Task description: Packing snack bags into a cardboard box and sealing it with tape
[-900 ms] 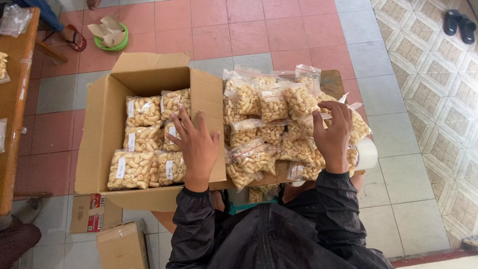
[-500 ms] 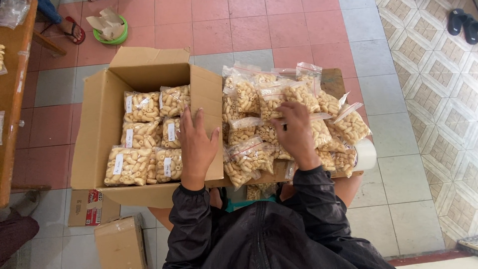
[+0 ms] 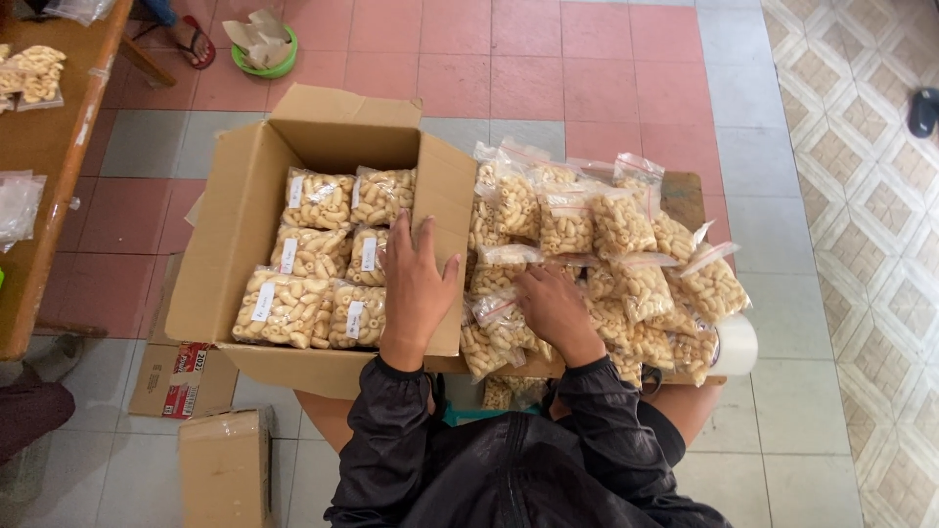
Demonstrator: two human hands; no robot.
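An open cardboard box holds several clear bags of pale curled snacks with white labels. My left hand lies flat with spread fingers on the box's right flap, over the bags by that wall. To the right, a heap of the same snack bags covers a small wooden board. My right hand is on the near left part of the heap, its fingers curled over one bag with a red zip strip.
A roll of clear tape sits at the board's right corner. A wooden table with more bags runs along the left. Two small cardboard boxes lie on the tiled floor. A green bowl and another person's sandalled foot are at the top.
My right hand has moved from the right side of the heap leftward and nearer, onto a bag beside the box. My left hand has stayed on the flap. The view shifted slightly.
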